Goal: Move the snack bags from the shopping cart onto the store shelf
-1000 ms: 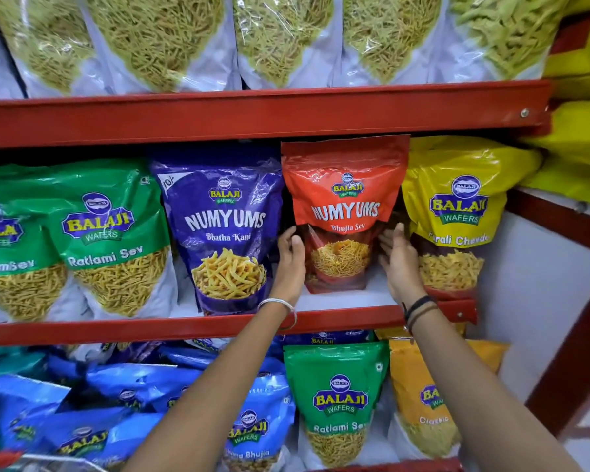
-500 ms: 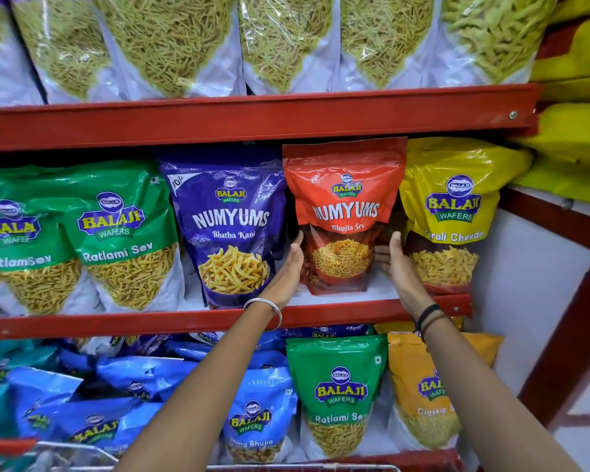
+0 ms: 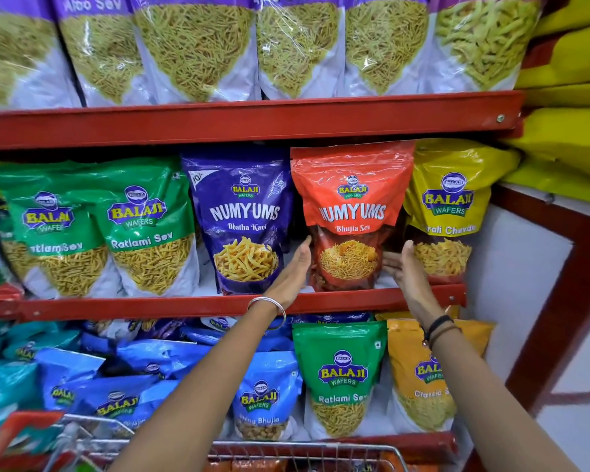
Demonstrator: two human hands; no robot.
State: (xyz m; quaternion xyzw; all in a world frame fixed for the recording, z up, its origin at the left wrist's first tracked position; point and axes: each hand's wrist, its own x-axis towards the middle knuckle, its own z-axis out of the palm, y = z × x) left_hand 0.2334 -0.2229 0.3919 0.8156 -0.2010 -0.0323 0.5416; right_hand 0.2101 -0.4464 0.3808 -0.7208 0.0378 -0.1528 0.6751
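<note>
The red snack bag stood upright near the right end of the middle shelf. The left hand and right hand flanked it, palms open, holding nothing. Placement appeared complete; the next move called for reaching into the shopping cart.

A shop: red shelves packed with branded snack bags, probably a grocery.
</note>
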